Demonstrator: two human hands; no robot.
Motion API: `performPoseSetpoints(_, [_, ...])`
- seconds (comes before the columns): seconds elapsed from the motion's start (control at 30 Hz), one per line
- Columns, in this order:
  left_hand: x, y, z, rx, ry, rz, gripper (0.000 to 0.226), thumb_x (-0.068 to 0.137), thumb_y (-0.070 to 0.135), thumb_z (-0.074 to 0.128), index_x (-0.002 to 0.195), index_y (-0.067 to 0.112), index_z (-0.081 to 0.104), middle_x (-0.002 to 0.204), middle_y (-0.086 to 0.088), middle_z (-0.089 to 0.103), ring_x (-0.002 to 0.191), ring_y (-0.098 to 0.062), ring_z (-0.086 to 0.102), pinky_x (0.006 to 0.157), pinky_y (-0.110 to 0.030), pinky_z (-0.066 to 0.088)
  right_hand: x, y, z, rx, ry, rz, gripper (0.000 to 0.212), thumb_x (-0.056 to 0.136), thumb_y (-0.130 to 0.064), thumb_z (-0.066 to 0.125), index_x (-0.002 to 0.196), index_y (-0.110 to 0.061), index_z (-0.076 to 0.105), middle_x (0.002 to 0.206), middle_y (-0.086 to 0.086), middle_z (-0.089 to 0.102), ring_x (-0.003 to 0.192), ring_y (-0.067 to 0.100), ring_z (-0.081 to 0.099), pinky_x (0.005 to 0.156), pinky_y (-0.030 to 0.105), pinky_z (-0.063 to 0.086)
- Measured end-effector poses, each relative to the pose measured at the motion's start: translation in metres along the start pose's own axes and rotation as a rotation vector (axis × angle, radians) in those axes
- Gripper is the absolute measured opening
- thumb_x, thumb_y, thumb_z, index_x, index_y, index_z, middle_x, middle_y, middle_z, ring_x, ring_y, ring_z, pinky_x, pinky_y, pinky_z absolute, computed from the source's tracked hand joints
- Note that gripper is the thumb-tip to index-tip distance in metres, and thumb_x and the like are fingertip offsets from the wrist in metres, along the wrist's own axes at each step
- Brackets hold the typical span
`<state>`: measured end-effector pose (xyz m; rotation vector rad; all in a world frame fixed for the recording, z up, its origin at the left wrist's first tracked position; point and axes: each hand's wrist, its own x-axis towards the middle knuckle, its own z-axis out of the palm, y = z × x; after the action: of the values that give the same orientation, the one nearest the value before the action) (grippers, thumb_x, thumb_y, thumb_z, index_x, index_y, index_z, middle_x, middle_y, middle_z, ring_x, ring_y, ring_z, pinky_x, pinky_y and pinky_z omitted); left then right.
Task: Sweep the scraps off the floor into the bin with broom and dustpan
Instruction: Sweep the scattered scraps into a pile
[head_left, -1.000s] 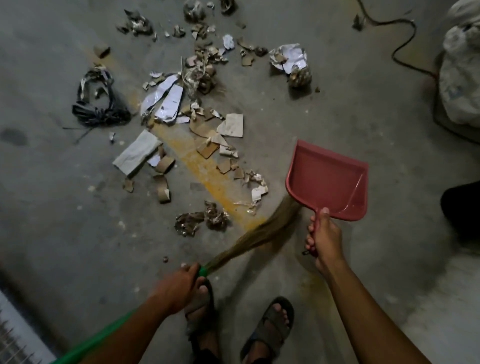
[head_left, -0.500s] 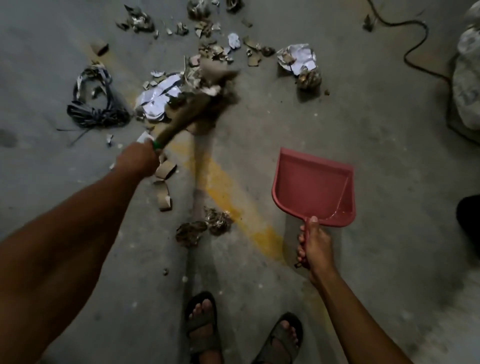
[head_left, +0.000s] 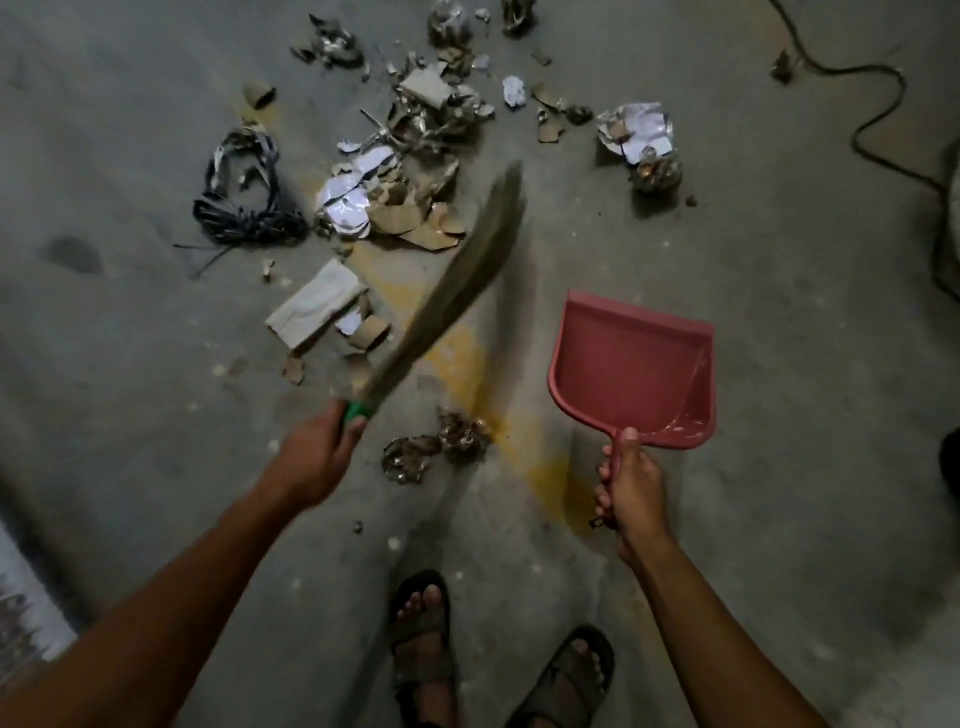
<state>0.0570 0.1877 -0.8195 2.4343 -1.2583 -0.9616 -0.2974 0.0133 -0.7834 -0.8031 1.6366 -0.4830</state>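
My left hand (head_left: 317, 452) grips the green end of a grass broom (head_left: 457, 280), whose blurred bristles slant up and right over the floor beside the scrap pile. My right hand (head_left: 631, 486) holds the handle of a red dustpan (head_left: 631, 369), which looks empty and points away from me. Scraps of cardboard and paper (head_left: 400, 208) lie scattered ahead on the grey concrete. A small crumpled clump (head_left: 436, 449) sits between my hands. No bin is in view.
A tangle of black strapping (head_left: 244, 202) lies at the left of the pile. A black cable (head_left: 878, 114) snakes along the upper right. A yellow paint streak (head_left: 467, 364) crosses the floor. My sandalled feet (head_left: 493, 660) stand at the bottom.
The broom swung from beside the dustpan out to the far pile, then back toward me and to the right. Loose scraps are now bunched into the pile. The dustpan has barely moved.
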Motion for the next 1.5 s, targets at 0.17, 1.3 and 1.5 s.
performPoseSetpoints(0.17, [-0.127, -0.015, 0.061, -0.082, -0.188, -0.010, 0.032, 0.108, 0.056, 0.039, 0.109, 0.027, 0.053, 0.090, -0.002, 0.069, 0.084, -0.025, 0.068, 0.070, -0.035, 0.046, -0.014, 0.009, 0.002, -0.010, 0.034, -0.018, 0.045, 0.109, -0.053, 0.041, 0.087, -0.017, 0.055, 0.059, -0.003, 0.049, 0.035, 0.010, 0.038, 0.036, 0.021, 0.034])
performPoseSetpoints(1.3, [0.125, -0.052, -0.118, 0.348, 0.227, -0.206, 0.048, 0.106, 0.060, 0.041, 0.126, 0.018, 0.049, 0.105, -0.030, 0.065, 0.093, -0.048, 0.065, 0.070, -0.045, 0.047, -0.019, 0.033, 0.065, -0.147, 0.002, -0.058, 0.048, 0.108, -0.057, 0.041, 0.084, -0.018, 0.055, 0.061, -0.001, 0.049, 0.041, 0.015, 0.042, 0.042, 0.023, 0.033])
performPoseSetpoints(1.5, [-0.026, -0.087, -0.038, 0.077, 0.112, -0.150, 0.048, 0.103, 0.072, 0.032, 0.113, 0.028, 0.046, 0.080, -0.017, 0.068, 0.075, -0.040, 0.069, 0.064, -0.037, 0.048, -0.038, 0.039, 0.065, -0.187, -0.022, -0.045, 0.046, 0.110, -0.053, 0.040, 0.088, -0.015, 0.055, 0.063, 0.003, 0.049, 0.038, 0.014, 0.040, 0.041, 0.023, 0.034])
